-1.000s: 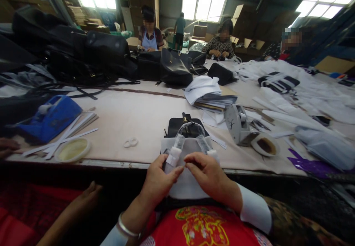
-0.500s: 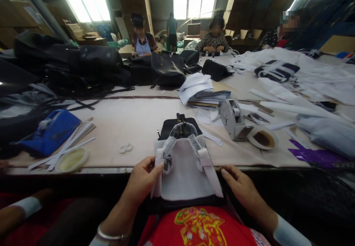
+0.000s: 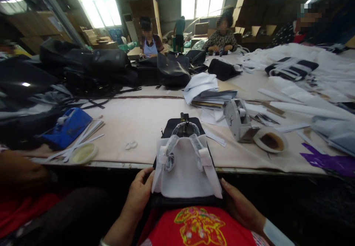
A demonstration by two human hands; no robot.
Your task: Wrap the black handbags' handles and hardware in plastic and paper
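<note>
A black bag lies tilted over the table's front edge, its near end by my red apron. White sheeting covers its upper side, and its handles are wrapped in clear plastic with white bands round their ends. My left hand grips the left side, thumb at the white sheeting's edge and the other fingers partly hidden. At the right side, my right hand holds the bag, with its thumb along the edge and its other fingers mostly hidden below.
A blue tape dispenser and paper strips lie left, beside a tape roll. Right are a grey dispenser, another roll and purple plastic. Stacked papers and black bags lie beyond. Co-workers sit across the table.
My right hand has moved in against the bag's right side. My left hand has slid a little lower on the left side. The view has turned slightly left.
</note>
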